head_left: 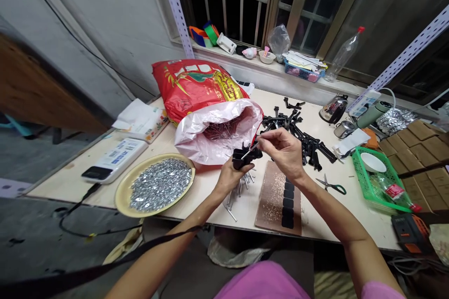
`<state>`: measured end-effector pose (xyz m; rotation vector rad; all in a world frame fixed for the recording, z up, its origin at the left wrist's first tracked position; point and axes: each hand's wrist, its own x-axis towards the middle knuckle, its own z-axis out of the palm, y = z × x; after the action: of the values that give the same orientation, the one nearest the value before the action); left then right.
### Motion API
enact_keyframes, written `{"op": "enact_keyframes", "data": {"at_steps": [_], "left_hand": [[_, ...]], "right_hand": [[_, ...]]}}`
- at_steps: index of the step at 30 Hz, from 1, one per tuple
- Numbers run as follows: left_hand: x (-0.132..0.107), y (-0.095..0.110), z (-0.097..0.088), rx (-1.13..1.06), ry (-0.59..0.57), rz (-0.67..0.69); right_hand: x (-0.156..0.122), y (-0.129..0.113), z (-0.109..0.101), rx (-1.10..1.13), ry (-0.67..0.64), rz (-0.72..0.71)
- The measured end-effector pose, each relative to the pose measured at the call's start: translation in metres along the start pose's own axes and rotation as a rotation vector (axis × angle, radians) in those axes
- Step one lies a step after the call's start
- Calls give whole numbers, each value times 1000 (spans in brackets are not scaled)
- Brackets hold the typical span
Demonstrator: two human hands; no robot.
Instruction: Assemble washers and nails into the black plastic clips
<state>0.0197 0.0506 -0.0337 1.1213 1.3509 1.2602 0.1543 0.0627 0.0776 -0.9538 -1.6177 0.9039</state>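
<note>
My left hand is closed around a black plastic bracket, held above the table in front of the open bag. Between the pinched fingers of my right hand is a thin metal screw, its far end at the bracket. Below my left hand lie several loose long screws on the tabletop. The red and white bag lies on its side, its mouth toward me, with many screws inside. More black plastic parts are heaped beyond my right hand.
A yellow plate of small metal washers and a white power bank are at left. A brown board with black pads lies near the front edge. Scissors, a green basket and a kettle stand right.
</note>
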Motion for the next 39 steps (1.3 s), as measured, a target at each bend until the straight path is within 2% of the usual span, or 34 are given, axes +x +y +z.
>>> {"op": "enact_keyframes", "data": {"at_steps": [7,13,14,16,18,19,20,22,24,25,28,31,35,37,39], "left_hand": [[-5,10,-6,29,-26,38],[-4,14,-2,43,1,11],[-4,16,-1,28,6,-12],[-5,19,-2,-32,15,-59],[-6,23,-4,-118,20,-79],[-7,25,-5,-161,17,-75],[-7,26,-5,-198,4,-69],[-7,28,-4,-257,-46,-68],[-7,27,-2,-298,-132,-92],[-6,26,0,-309,-179,-106],[-3,20,2,-292,-290,-141],[3,11,-1,-320,-322,-221],[11,-2,-5,-423,-321,-432],[13,-9,-4,-412,-295,-484],[13,-13,-1,-382,-257,-484]], "right_hand": [[2,10,2,-38,-74,-24],[3,15,5,-286,-234,-193],[4,16,3,-327,-224,-228],[5,21,-3,-361,-114,-243],[3,31,-10,-321,-11,-136],[1,37,-12,-277,-24,-40],[-1,44,-13,-219,-89,68],[-7,56,-11,-74,-301,255],[-12,64,-5,66,-452,342],[-14,66,0,119,-475,352],[-15,71,13,200,-404,358],[-15,80,21,256,-289,419],[-19,102,26,323,-276,581],[-22,113,32,317,-229,630],[-26,121,39,290,-150,622]]}}
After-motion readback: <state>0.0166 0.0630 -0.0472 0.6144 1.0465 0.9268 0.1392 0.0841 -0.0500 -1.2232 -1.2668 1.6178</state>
